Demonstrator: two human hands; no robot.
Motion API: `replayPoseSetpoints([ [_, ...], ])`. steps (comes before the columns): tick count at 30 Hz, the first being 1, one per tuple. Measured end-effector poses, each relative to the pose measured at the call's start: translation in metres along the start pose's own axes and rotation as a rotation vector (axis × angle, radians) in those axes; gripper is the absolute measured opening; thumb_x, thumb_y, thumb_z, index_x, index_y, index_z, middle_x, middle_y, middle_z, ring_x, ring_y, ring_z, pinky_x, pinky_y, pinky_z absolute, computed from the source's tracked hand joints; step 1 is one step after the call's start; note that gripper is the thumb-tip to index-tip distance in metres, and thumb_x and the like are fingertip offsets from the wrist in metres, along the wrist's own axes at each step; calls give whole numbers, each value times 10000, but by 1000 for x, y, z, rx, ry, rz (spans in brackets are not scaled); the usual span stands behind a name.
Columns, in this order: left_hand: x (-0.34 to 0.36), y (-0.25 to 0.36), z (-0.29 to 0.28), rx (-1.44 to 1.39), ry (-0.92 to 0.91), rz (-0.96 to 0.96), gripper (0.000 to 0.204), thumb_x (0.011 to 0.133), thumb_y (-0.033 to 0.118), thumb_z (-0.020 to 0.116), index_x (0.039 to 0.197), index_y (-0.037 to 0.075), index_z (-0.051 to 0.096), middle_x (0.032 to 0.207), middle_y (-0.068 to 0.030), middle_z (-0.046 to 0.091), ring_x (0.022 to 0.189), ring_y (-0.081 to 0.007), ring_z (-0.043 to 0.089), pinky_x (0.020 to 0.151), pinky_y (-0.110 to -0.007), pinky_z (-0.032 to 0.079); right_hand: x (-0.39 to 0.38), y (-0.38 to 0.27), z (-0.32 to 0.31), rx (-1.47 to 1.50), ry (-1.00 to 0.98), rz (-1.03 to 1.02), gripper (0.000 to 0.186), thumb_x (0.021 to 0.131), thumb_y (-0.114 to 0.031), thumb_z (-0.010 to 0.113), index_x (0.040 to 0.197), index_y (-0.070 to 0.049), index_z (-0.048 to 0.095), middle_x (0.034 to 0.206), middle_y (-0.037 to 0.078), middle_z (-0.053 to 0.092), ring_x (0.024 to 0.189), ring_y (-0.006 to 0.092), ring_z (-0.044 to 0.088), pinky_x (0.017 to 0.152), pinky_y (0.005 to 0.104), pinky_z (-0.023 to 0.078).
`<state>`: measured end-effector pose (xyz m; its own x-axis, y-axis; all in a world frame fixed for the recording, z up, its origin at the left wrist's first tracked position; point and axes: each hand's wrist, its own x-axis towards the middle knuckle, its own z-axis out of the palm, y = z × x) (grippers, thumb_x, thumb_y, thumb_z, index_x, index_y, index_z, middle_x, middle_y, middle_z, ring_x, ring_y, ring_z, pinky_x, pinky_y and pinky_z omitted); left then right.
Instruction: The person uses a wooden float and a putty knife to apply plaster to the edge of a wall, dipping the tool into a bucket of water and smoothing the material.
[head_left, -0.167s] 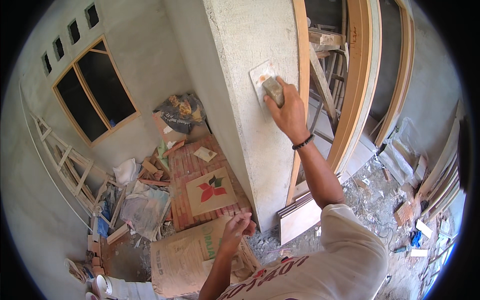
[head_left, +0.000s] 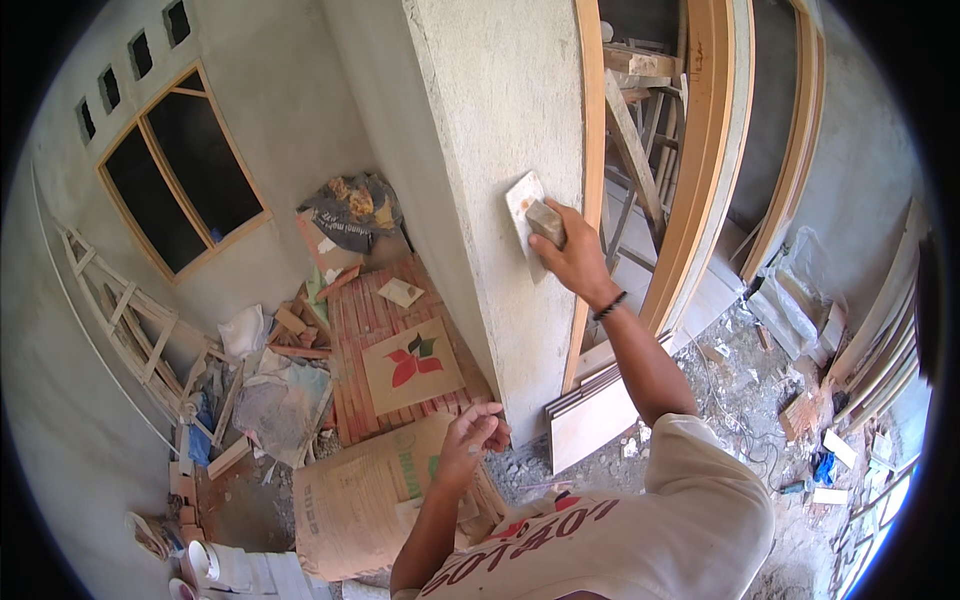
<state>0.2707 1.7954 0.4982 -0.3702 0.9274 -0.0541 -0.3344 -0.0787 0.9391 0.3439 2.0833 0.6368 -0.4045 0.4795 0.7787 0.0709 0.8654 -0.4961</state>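
While the left hand (head_left: 475, 440), seen just left of the foot of the pillar (head_left: 515, 120), is half-curled on what one cannot tell, the right hand (head_left: 575, 252) is clamped on the block handle (head_left: 546, 222) of a float (head_left: 523, 192) set against the pillar's face. Left of the pillar lie a brown paper sack (head_left: 350, 500) and a flower-printed cardboard sheet (head_left: 384, 372), with panels (head_left: 592, 432) just to its right; farther off, well left of the pillar, is a wood-framed window (head_left: 183, 170) beneath 4 small openings (head_left: 140, 56).
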Motion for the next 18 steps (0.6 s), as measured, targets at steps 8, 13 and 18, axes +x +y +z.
replayPoseSetpoints([
  [8,-7,63,15,94,76,221,249,938,138,538,1150,10,560,891,-79,626,760,-140,596,682,-271,484,-107,43,-9,1826,-209,779,433,925,-284,516,1289,-51,481,1165,165,594,980,285,620,816,397,535],
  [13,-5,99,29,142,64,274,300,937,159,553,1189,-3,547,911,-87,622,757,-141,598,663,-256,483,-113,-34,4,2002,-200,1052,431,934,-352,487,1244,-53,502,1054,160,621,814,289,633,698,377,548],
  [18,1,111,43,133,105,276,364,948,182,544,1214,-63,506,919,-85,623,758,-106,568,644,-233,467,-118,-50,19,1694,-511,800,430,949,-231,485,1303,11,450,1141,144,608,971,230,635,792,327,547],
])
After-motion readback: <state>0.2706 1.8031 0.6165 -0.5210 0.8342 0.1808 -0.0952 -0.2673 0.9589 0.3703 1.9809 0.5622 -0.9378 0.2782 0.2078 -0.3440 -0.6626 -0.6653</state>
